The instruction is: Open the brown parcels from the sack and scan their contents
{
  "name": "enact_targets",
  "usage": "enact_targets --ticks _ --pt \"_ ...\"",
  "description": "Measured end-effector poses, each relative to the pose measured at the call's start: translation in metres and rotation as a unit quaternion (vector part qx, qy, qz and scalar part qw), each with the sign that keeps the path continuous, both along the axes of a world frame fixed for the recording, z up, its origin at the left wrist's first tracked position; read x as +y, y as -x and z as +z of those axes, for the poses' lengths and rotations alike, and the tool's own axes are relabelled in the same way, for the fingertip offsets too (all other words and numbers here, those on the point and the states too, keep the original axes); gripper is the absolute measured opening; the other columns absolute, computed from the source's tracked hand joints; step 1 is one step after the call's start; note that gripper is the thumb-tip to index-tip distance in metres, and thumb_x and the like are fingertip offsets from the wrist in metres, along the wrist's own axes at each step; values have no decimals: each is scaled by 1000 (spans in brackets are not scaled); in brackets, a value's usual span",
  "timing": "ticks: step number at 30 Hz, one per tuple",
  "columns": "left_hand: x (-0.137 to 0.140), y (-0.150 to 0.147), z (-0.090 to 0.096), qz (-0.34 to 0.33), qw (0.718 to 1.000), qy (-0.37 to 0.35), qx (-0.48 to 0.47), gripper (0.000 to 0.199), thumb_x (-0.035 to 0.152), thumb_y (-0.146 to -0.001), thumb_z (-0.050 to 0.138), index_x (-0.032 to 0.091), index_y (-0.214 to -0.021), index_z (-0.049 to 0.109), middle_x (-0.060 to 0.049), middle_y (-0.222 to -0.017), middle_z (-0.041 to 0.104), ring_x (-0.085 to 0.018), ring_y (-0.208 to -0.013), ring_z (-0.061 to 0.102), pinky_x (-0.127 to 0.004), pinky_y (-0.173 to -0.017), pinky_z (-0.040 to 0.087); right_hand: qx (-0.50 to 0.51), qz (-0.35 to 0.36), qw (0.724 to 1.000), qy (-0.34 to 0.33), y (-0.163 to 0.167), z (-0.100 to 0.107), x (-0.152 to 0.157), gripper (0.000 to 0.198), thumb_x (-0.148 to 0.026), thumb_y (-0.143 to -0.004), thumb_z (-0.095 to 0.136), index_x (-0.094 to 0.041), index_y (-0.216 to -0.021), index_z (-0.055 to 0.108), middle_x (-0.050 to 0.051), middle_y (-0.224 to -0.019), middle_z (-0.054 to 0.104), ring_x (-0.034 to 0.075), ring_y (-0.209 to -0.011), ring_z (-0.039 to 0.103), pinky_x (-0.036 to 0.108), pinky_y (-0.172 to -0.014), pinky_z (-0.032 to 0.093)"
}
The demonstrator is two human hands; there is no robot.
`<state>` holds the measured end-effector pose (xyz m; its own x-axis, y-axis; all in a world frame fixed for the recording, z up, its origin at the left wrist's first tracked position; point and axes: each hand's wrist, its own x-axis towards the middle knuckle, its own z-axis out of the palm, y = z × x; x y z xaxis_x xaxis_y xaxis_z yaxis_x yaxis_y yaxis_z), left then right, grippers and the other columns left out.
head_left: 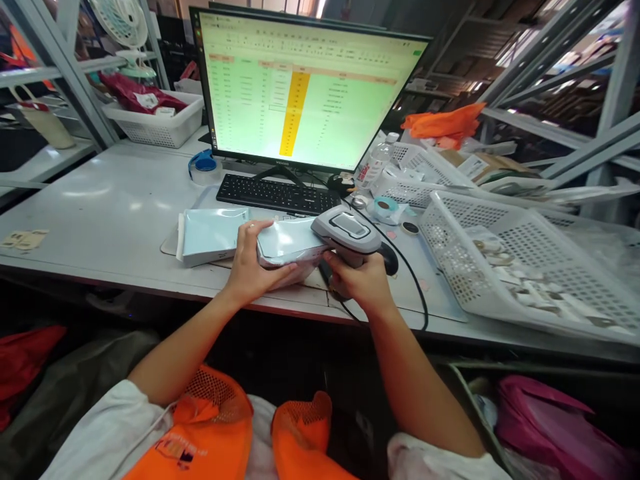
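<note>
My left hand grips a pale blue box in shiny wrap, thumb along its near side and fingers over its left end. Wrapped round the handle of a grey barcode scanner is my right hand. The scanner's head overlaps the right end of the box; whether they touch I cannot tell. A second pale blue box lies on the table just left of my left hand. Behind the boxes stand a black keyboard and a lit monitor with a spreadsheet and one yellow column.
A black cable curves right of the scanner, near a mouse. Tape rolls lie beyond. A white perforated basket of small parts occupies the right side. Another basket stands back left. The table's front edge is close to me.
</note>
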<state>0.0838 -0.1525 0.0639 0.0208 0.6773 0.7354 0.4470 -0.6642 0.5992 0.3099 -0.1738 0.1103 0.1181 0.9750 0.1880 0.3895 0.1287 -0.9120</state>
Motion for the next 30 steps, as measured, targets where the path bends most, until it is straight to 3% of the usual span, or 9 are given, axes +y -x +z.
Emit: enact_targets --ticks 6,10,13,16,22,24,30 --pt "15 2 -15 39 996 -77 -12 64 63 -80 81 24 -124 54 -8 -118 52 -25 -112 58 -40 -97 52 -38 -9 998 -49 0 5 -7 39 -51 -78 80 -14 -90 77 4 -65 67 23 -62 65 33 -57 56" --pt "20 5 -19 -8 995 -97 -3 68 71 -88 68 23 -131 47 -12 -124 48 -29 -124 52 -43 -102 49 -83 36 992 -87 -8 25 -36 37 -46 -81 81 -16 -102 78 9 -90 78 28 -87 74 38 -80 63" --pt "18 7 -19 -43 995 -90 -4 59 69 -98 54 21 -131 44 -15 -130 46 -30 -133 47 -46 -108 46 -133 74 983 -103 -15 37 -58 32 -40 -82 82 -20 -107 79 10 -110 79 31 -108 73 39 -93 61" --pt "15 7 -18 -15 997 -74 -6 49 63 -100 54 21 -123 47 -13 -122 51 -28 -125 52 -44 -105 47 -153 78 981 -94 -19 41 -73 29 -38 -85 82 -24 -111 80 9 -119 78 33 -118 70 41 -97 61" --pt "19 1 -20 18 998 -66 -11 49 65 -101 49 20 -121 51 -13 -115 57 -29 -115 54 -46 -102 47 -158 97 979 -82 -14 42 -80 32 -37 -87 79 -22 -116 80 10 -121 77 34 -121 69 42 -97 61" --pt "21 1 -21 11 998 -64 -15 48 64 -102 48 21 -123 50 -13 -118 56 -29 -119 53 -46 -105 45 -165 116 976 -78 -12 44 -81 29 -37 -88 78 -22 -113 81 9 -118 78 34 -120 70 41 -96 62" --pt "20 5 -23 -55 997 -42 -22 57 61 -91 70 23 -126 44 -13 -131 47 -28 -134 49 -43 -108 47 -193 133 969 -78 -4 54 -91 28 -35 -87 77 -22 -111 81 8 -116 79 32 -114 72 39 -91 62"
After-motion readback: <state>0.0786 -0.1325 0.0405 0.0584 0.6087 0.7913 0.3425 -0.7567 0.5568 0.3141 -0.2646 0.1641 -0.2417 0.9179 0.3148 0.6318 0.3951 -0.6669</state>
